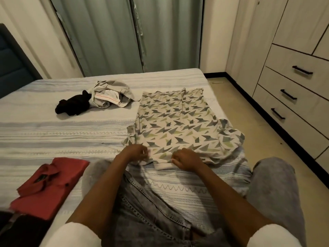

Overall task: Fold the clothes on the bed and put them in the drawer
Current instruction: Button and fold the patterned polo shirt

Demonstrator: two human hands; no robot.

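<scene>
On the bed (53, 132), near its right edge, you have the patterned shirt (179, 125) spread flat, its collar end toward you and one sleeve bunched at the mattress edge. Your left hand (137, 154) pinches the near left corner of the shirt by the collar; your right hand (185, 158) has its fingers curled round the near hem beside it. Both hands sit close together but apart. Farther up the bed lie a crumpled beige garment (110, 96) and a black garment (73, 106), touching each other and unfolded. At your left, a folded red shirt (51, 184) rests on the bedcover. Along the right wall stands the wardrobe, its drawers (292, 93) closed, each with a dark handle.
</scene>
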